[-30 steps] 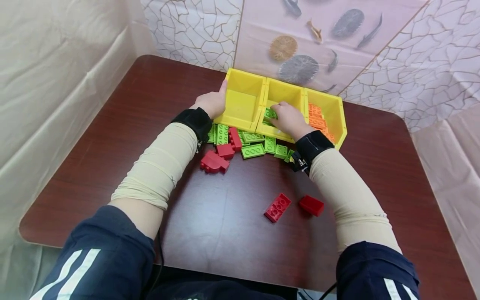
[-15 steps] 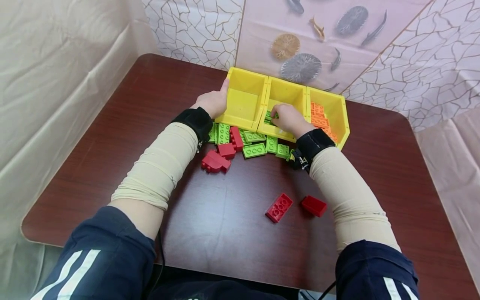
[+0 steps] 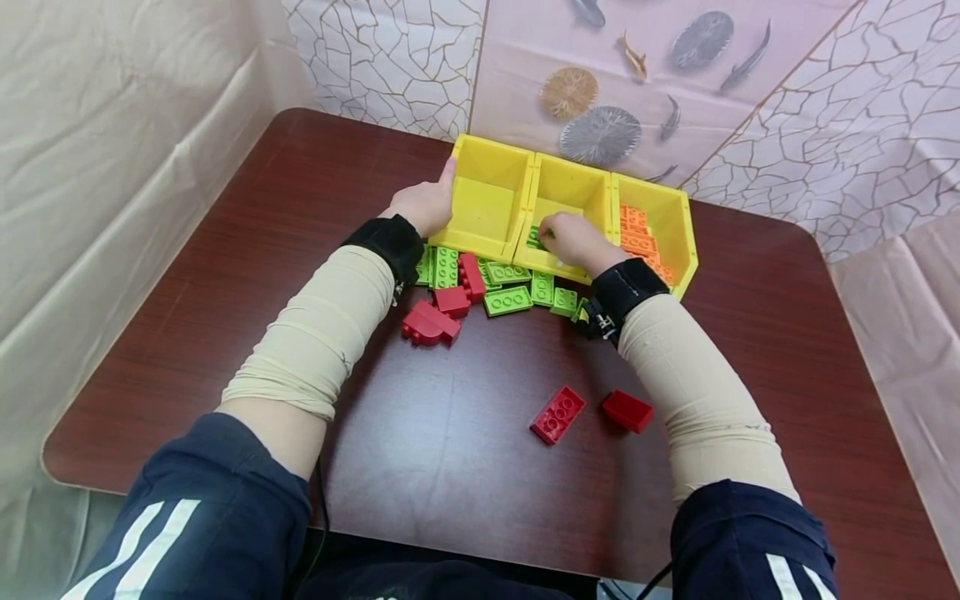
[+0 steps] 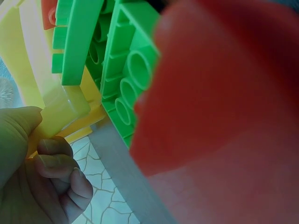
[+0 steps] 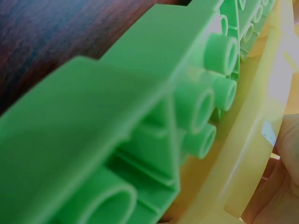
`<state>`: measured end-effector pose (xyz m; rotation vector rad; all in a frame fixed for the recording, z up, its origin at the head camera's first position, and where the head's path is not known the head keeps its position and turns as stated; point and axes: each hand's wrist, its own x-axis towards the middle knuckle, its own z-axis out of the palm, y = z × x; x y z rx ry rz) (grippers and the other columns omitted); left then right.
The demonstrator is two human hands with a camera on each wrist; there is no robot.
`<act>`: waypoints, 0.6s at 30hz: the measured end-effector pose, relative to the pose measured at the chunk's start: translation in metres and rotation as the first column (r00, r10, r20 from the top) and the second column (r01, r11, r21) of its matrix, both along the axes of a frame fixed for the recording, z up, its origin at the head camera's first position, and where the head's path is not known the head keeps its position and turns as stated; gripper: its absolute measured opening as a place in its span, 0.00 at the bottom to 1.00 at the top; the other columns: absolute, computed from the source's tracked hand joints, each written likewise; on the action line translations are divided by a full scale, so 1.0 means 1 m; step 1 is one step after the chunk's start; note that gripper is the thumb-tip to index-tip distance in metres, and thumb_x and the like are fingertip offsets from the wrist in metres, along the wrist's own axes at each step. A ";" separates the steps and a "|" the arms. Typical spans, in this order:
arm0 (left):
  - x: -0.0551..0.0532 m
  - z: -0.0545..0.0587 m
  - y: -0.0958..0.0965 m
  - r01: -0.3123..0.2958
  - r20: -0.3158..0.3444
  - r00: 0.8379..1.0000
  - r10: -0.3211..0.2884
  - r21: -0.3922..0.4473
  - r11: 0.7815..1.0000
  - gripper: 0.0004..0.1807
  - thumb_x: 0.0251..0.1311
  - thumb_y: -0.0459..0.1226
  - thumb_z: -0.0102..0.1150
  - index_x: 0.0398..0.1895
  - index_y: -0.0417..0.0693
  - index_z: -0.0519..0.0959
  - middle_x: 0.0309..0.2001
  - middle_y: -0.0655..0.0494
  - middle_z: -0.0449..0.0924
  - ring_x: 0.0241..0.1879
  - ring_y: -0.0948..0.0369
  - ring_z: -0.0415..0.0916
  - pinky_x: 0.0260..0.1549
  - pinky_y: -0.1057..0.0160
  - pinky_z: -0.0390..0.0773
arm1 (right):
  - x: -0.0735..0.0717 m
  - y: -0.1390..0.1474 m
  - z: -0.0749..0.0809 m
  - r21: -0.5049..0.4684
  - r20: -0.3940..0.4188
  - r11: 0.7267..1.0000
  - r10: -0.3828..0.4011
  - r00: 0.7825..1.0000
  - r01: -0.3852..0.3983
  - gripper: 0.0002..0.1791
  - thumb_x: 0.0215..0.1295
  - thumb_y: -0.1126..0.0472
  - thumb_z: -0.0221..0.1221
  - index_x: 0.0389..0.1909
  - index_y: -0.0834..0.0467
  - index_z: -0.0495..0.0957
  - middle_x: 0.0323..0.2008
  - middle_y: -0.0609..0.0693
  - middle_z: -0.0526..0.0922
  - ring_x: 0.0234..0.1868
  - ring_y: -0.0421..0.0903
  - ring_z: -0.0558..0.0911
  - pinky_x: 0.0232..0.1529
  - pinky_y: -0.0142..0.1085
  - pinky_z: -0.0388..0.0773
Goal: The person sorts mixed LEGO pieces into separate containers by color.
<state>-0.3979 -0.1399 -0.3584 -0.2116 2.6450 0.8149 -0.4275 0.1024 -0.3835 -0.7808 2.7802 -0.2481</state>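
A yellow three-compartment box stands at the back of the table. My left hand grips its left end; in the left wrist view the thumb and curled fingers of the left hand pinch the yellow edge. Inside the middle compartment, my right hand pinches a green toy building brick near the left divider, its fingertips covering part of it. Along the box's front lie several green bricks, shown close up in the right wrist view as green bricks with hollow undersides.
Orange bricks fill part of the right compartment. Red bricks lie by the left wrist, mixed with the green ones. Two more, a red brick and a plain-sided red brick, sit nearer on the brown table.
My right hand has dipped slightly within the middle compartment, and less of the green brick shows. The left hand keeps its grip on the box.
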 end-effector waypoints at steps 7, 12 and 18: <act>-0.006 -0.004 -0.001 0.117 -0.042 0.992 -0.122 -0.110 0.987 0.42 0.64 0.58 -0.01 0.62 0.45 0.60 0.32 0.49 0.69 0.35 0.52 0.70 0.45 0.59 0.65 | 0.003 0.001 0.000 0.024 0.018 1.000 0.001 1.000 -0.001 0.17 0.71 0.65 0.43 0.52 0.69 0.74 0.51 0.65 0.76 0.55 0.60 0.72 0.57 0.48 0.64; -0.007 -0.005 -0.001 0.203 -0.039 0.976 -0.212 -0.164 0.965 0.30 0.70 0.52 0.09 0.72 0.55 0.26 0.34 0.47 0.68 0.37 0.51 0.69 0.45 0.58 0.65 | 0.013 0.004 0.005 0.008 -0.003 0.999 0.033 0.999 -0.033 0.17 0.70 0.64 0.44 0.53 0.69 0.73 0.51 0.64 0.75 0.55 0.59 0.72 0.57 0.48 0.65; -0.005 -0.001 -0.002 0.187 -0.025 0.981 -0.192 -0.134 0.973 0.31 0.70 0.53 0.08 0.73 0.52 0.34 0.33 0.47 0.68 0.34 0.52 0.69 0.43 0.59 0.65 | 0.035 0.017 0.012 -0.073 -0.057 0.993 0.088 0.995 -0.092 0.15 0.68 0.65 0.49 0.51 0.69 0.73 0.49 0.64 0.76 0.54 0.59 0.73 0.56 0.49 0.65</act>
